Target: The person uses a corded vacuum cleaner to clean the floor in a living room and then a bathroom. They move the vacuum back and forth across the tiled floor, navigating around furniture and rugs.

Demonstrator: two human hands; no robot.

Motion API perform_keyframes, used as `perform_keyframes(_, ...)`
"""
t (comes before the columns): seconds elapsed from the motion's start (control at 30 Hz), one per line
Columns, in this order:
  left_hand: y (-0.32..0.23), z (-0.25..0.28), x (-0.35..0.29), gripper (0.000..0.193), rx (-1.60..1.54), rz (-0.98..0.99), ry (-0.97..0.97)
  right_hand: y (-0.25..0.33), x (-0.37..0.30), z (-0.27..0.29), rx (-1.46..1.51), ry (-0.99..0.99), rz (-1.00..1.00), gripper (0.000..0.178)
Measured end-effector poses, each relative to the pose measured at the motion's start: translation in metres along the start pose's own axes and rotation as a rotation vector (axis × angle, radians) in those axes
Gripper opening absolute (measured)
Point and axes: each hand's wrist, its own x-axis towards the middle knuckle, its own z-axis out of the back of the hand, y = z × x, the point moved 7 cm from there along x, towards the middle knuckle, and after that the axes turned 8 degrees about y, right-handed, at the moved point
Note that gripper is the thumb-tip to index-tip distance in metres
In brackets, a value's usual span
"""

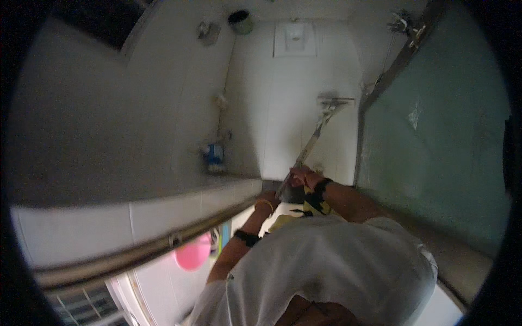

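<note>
Both of my hands are closed round the pole of a long-handled mop (311,142). My right hand (304,176) grips it higher up in the picture, while my left hand (269,198) wraps the end nearest my body. From my hands the pole slants away, up and to the right. Its T-shaped head (335,101) rests on the pale tiled floor (283,114), close to the right-hand edge. The head is blurred, so its exact make is unclear.
A squat toilet pan (295,39) lies at the far end, with a dark-rimmed bucket (240,22) left of it. A blue-and-white package (215,154) stands by the left wall. A greenish door (435,125) borders the right; a pink basin (193,252) shows lower left.
</note>
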Motion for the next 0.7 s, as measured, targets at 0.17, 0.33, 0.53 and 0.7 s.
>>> perform_keyframes(0.17,-0.014,0.040,0.086,0.035,-0.350,-0.065,0.274,0.172,-0.057,0.075,-0.554,0.072,0.439,0.031)
perform_keyframes(0.33,-0.021,0.125,0.138,0.026,-0.583,0.074,0.299,0.375,-0.108,0.192,-1.628,-0.762,0.324,0.018)
perform_keyframes(0.53,-0.036,0.253,0.220,0.023,-0.750,-0.068,0.286,0.530,-0.188,0.277,-0.364,0.084,0.924,0.023)
perform_keyframes(0.7,-0.030,0.334,0.295,0.021,-0.472,0.092,0.450,0.608,-0.217,0.343,-1.323,-1.213,0.335,0.023)
